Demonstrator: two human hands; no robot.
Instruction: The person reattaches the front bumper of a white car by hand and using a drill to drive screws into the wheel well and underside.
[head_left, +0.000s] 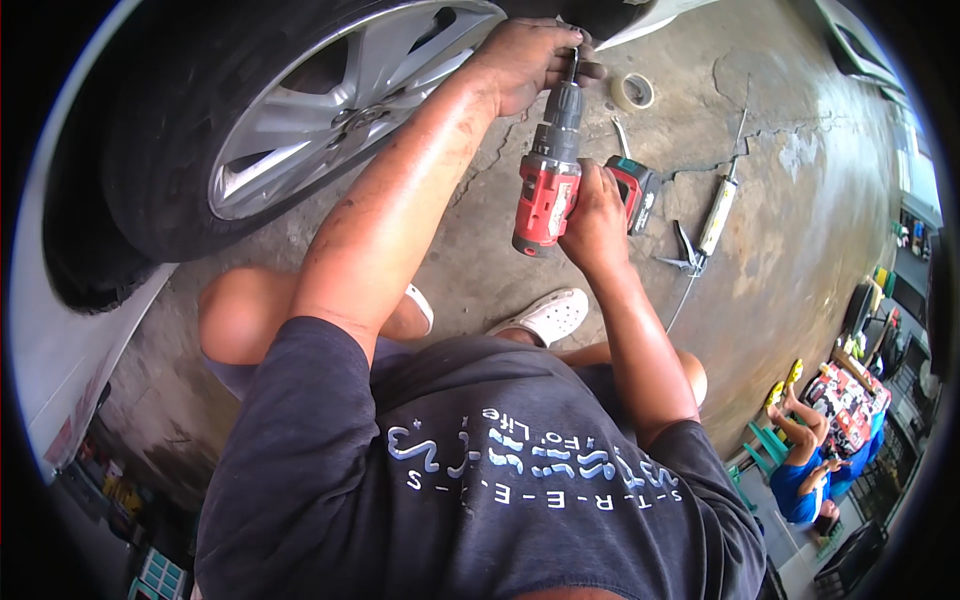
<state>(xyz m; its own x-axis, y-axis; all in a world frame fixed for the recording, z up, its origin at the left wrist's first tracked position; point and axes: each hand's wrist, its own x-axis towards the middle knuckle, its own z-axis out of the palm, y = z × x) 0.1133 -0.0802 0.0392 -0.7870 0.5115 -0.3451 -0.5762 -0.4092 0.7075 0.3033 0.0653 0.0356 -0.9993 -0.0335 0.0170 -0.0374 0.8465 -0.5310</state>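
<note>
While crouched beside a broad black rubber tyre on a silver spoked metal wheel, upper left of the frame, grasping a red-and-black cordless drill, upper centre, with the right hand, the nearer to its body. Aiming its long axis up the frame, slightly rightward, toward the left hand, half curled about the slender metal bit; cannot tell whether pinching anything.

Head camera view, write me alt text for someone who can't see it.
A bare right hand grips a red-and-black cordless drill while the left hand is at its bit, beside a silver-spoked car wheel. On the concrete floor to the right lie a caulking gun and a roll of tape.
</note>
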